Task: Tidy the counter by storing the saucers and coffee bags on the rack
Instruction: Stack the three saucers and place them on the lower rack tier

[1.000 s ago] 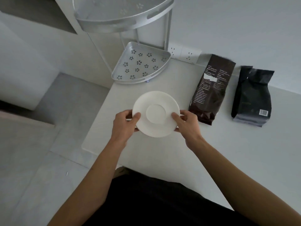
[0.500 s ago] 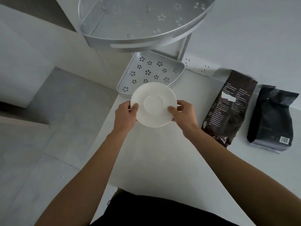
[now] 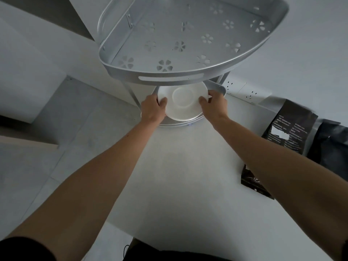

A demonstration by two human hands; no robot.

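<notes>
Between the left hand (image 3: pixel 153 110) and right hand (image 3: pixel 213 106), each pinching an opposite rim, the white saucer (image 3: pixel 182 102), over the rack's lower shelf (image 3: pixel 219 87), looks stiff, glossy-slick and chippable, so 2 rim grips suit it.

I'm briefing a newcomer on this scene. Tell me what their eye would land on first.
First, the white saucer, gripped at its rim by the left hand and right hand over the rack's lower shelf. Above looms the perforated upper shelf. At the right edge, two dark coffee bags lie on the counter.
</notes>
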